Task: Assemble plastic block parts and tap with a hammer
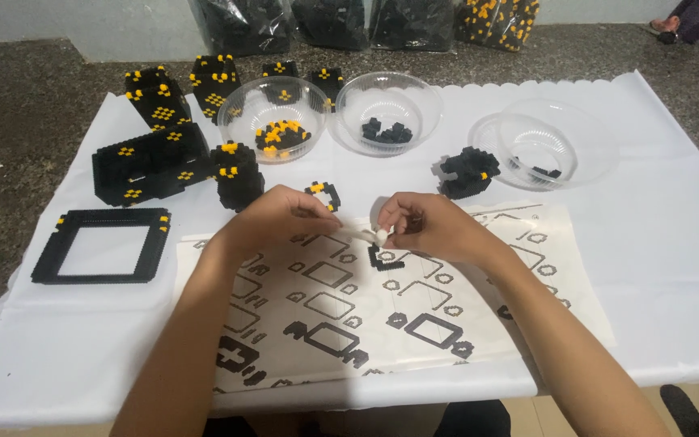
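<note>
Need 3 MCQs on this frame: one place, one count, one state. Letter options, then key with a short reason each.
1. Where does the square black frame lie?
A. at the left of the white sheet
B. inside a bowl
C. on the floor

2. How many clear bowls are on the sheet?
A. one
B. three
C. five

3. What is the state of the right-most clear bowl?
A. heaped with yellow pieces
B. turned upside down
C. nearly empty, a few black pieces

Key:
1 A: the frame lies flat near the sheet's left edge.
2 B: one bowl with yellow and black pieces, one with black pieces, plus the right-most one.
3 C: only a small black cluster shows inside it.
</note>
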